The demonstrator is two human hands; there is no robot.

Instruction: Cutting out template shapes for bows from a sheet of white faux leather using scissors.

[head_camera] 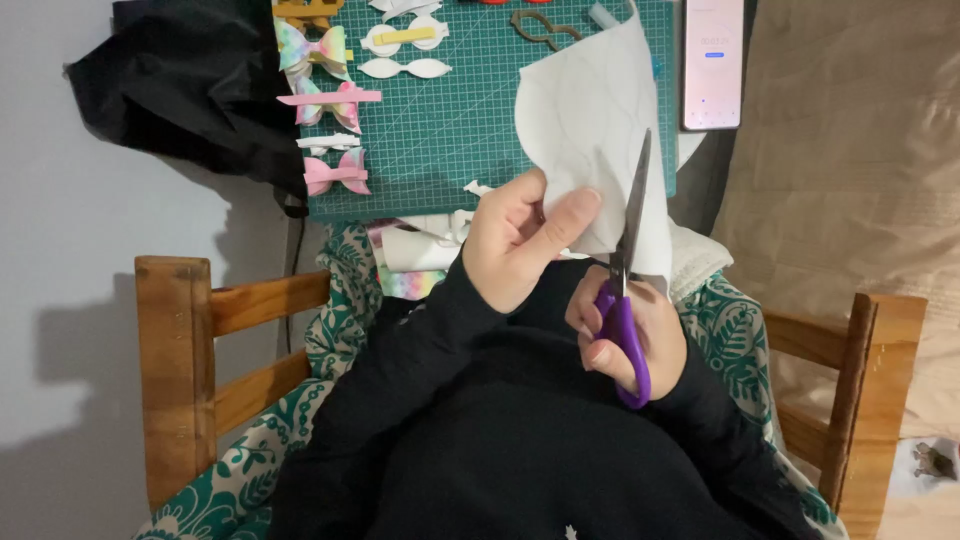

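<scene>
A white sheet (590, 130) marked with faint curved outlines is held up over the green cutting mat (470, 130), pinched at its near edge between thumb and fingers of the left hand (520, 240). The purple-handled scissors (628, 270) are gripped by the right hand (630, 335), fingers closed through the loops, blades nearly together along the sheet's right edge. The sheet appears thin, light and limp, likely to flop or crease, so a hold close beside the cut line is judged best. On the mat's far left, finished bows (335, 172) and white bow blanks (405, 68) are laid out; a phone (713, 60) lies far right. Wooden chair arms (175, 370) flank the lap, and nothing is seen blocking the blades.
</scene>
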